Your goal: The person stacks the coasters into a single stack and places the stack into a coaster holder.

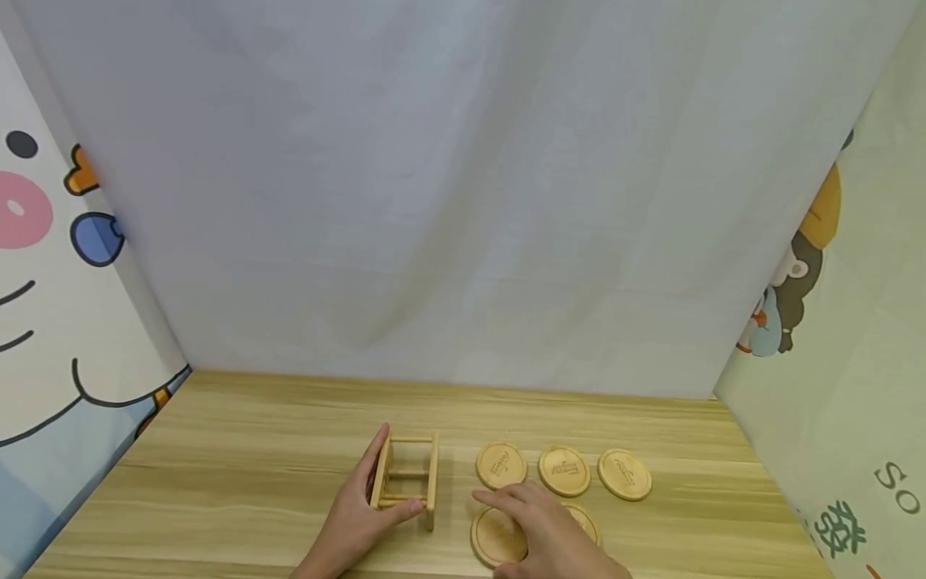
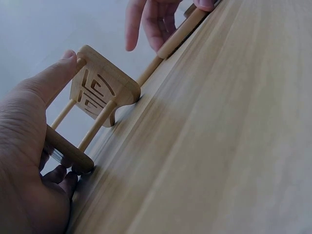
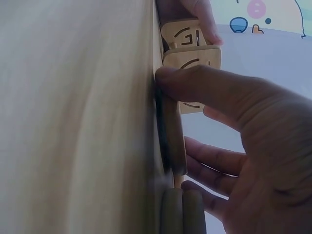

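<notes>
A small wooden coaster rack (image 1: 432, 482) with cut-out end panels and round rods stands on the table. My left hand (image 1: 354, 515) holds it from the left, with the thumb along its near side and fingers around the outer panel. My right hand (image 1: 546, 535) spans a round wooden coaster (image 1: 495, 537), thumb at its near edge and fingers toward the far edge; the index finger sticks out above it. A dark strip shows under that coaster (image 3: 174, 131) in the right wrist view. The rack's slotted panel (image 2: 100, 87) faces the left wrist camera.
Three engraved coasters, a left one (image 1: 502, 465), a middle one (image 1: 564, 470) and a right one (image 1: 625, 474), lie in a row behind my right hand. Another coaster (image 1: 584, 521) is partly hidden by that hand. A pale curtain (image 1: 448, 201) borders the wooden table.
</notes>
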Demonstrator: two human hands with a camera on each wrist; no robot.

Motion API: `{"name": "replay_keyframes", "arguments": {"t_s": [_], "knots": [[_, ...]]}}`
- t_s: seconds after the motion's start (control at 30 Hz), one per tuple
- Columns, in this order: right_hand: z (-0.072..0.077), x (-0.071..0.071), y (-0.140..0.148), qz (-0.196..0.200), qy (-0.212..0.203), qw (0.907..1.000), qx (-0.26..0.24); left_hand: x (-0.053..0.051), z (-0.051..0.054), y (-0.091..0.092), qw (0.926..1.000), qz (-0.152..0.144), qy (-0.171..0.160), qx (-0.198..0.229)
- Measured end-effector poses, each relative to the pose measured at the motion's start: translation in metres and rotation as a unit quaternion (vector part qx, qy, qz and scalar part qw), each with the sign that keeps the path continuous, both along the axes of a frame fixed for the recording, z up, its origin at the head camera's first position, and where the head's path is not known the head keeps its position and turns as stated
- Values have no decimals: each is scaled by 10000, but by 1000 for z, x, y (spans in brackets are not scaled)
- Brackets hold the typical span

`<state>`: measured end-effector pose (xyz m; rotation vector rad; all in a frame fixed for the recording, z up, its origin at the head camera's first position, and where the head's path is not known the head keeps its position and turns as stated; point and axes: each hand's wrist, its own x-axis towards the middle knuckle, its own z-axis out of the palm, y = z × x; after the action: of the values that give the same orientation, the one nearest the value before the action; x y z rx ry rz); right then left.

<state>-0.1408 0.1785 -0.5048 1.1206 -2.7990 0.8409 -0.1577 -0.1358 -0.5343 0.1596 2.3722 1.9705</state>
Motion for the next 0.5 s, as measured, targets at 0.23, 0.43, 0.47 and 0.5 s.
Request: {"name": "replay_keyframes", "arguments": {"t_s": [0.23,0.43,0.47,0.5], "knots": [[0,2,2,114,302,9991,-282,0,0,0,10000,-7,-10,-19],[4,4,1,37,314,9990,-317,0,0,0,10000,10,25,-56],[5,4,1,20,331,9990,-308,0,0,0,10000,10,40,-81],[6,4,1,4,353,9989,-292,0,0,0,9999,18,55,-111]]}}
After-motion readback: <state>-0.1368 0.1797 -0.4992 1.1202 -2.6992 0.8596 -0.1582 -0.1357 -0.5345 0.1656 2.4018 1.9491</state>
